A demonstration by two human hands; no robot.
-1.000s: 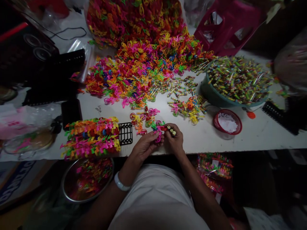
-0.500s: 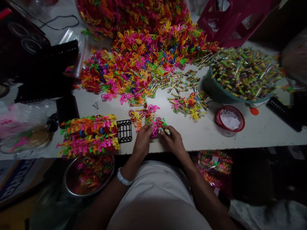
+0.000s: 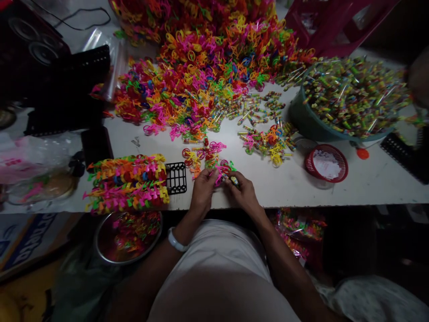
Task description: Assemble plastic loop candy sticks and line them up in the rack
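near the front edge of a white counter (image 3: 291, 190), the left hand (image 3: 203, 190) pinches 1 pink plastic piece (image 3: 219, 175) between thumb and fingers, while the right hand (image 3: 245, 191), fingers curled inward, holds small patterned tubes (image 3: 235, 181) just beside it. a black grid (image 3: 177, 178) lies left of the hands, a multicoloured heap (image 3: 191, 78) spreads behind, and a green tub (image 3: 298, 114) of tubes stands right.

I held the left hand (image 3: 202, 190) and right hand (image 3: 246, 194) close together just below frame centre, fingers (image 3: 210, 174) curled, forearms (image 3: 280, 257) angled inward.
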